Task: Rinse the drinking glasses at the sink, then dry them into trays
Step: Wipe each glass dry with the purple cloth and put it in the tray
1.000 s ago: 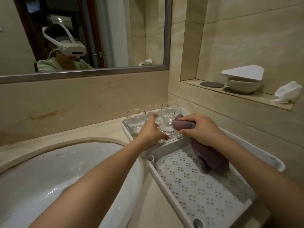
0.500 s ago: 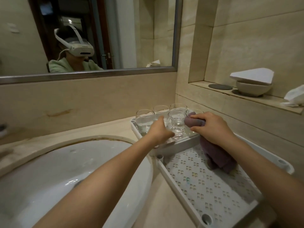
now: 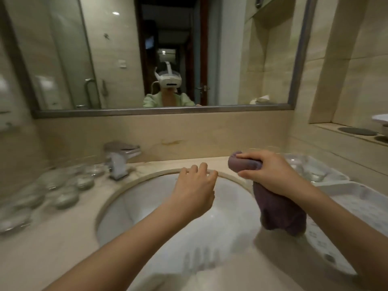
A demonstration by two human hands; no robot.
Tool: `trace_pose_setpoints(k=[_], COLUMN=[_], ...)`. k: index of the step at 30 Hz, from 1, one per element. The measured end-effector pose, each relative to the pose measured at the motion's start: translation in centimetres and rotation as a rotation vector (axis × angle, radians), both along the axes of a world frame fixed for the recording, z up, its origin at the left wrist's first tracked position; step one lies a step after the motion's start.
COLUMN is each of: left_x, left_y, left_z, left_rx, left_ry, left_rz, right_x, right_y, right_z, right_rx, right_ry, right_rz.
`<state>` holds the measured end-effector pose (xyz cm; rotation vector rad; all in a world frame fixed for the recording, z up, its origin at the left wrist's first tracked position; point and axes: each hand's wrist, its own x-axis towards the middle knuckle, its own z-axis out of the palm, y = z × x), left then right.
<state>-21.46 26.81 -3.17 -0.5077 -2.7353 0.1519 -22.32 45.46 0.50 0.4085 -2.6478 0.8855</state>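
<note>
Purple cloth (image 3: 279, 208), white sink (image 3: 134, 208)

No readable text, label, brand, number or sign anywhere in view; frame motion-blurred.

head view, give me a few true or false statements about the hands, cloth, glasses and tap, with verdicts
1. The right hand grips the purple cloth. True.
2. The left hand holds a glass. False: it is empty, fingers relaxed, over the sink.
3. Glasses stand on the counter left of the tap. True, though blurred.
4. The cloth lies flat in the tray. False: it hangs from the right hand over the sink's edge.
5. Water runs from the tap. False: no stream shows.
</note>
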Motion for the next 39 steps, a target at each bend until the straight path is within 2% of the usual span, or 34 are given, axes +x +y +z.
trace_pose_setpoints(k=[6, 13, 19, 25, 30, 35, 39], left_x=[5.9, 10.0, 10.7, 8.7, 6.6, 5.9, 6.7], left_y=[-10.0, -19.7, -27.9, -34.2, -36.6, -37.0, -36.4], left_z=[-1.1, -0.9, 0.1, -0.4, -1.9, -2.9, -1.7], left_rx=[-0.011, -0.011, 0.111, 0.238, 0.446, 0.823, 0.923], left_ry=[-0.065, -0.106, -0.032, -0.135, -0.204, -0.06, 0.044], left_rz=[0.267, 0.554, 0.786, 0.939, 0.969, 0.846, 0.759], right_x=[2.1, 2.9, 2.3, 1.0, -0.1, -0.7, -1.0], right_y=[-11.0, -23.2, -32.2, -40.0, -43.4, -43.2, -41.2], right_z=[-1.8, -3.0, -2.4, -2.1, -3.1, -4.1, -3.8], right_rx=[0.035, -0.032, -0.16, -0.14, -0.14, -0.195, -0.259], right_ry=[-0.064, -0.096, -0.089, -0.036, -0.047, -0.053, -0.045], right_rz=[0.241, 0.493, 0.616, 0.665, 0.68, 0.694, 0.695])
